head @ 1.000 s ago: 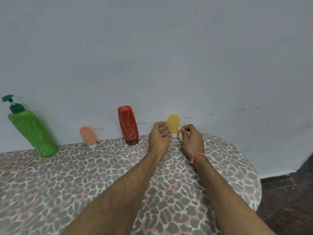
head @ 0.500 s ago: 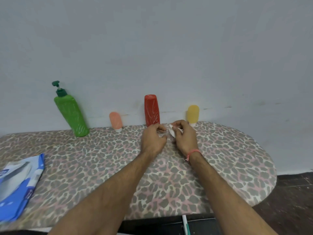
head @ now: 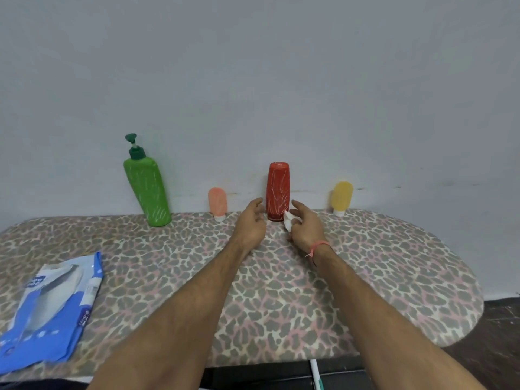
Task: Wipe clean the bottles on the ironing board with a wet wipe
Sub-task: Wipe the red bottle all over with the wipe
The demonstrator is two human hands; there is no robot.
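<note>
A crumpled wet wipe (head: 287, 220) is pinched in the right hand (head: 305, 228) beside the red bottle (head: 278, 191); the left hand (head: 250, 224) is held relaxed, empty. Green bottle (head: 147, 187), pink bottle (head: 217, 203), yellow bottle (head: 342, 196) and a blue wipes pack (head: 53, 311) are set on the ironing board (head: 394, 277)

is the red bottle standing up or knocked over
Standing up: the red bottle rests on its narrower end on the ironing board, between both hands.

ironing board (head: 365, 277): bottles (head: 278, 192), wipes pack (head: 53, 311)

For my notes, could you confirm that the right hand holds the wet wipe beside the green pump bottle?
Not quite: in the head view the right hand holds the wet wipe beside the red bottle, not the green pump bottle.
</note>
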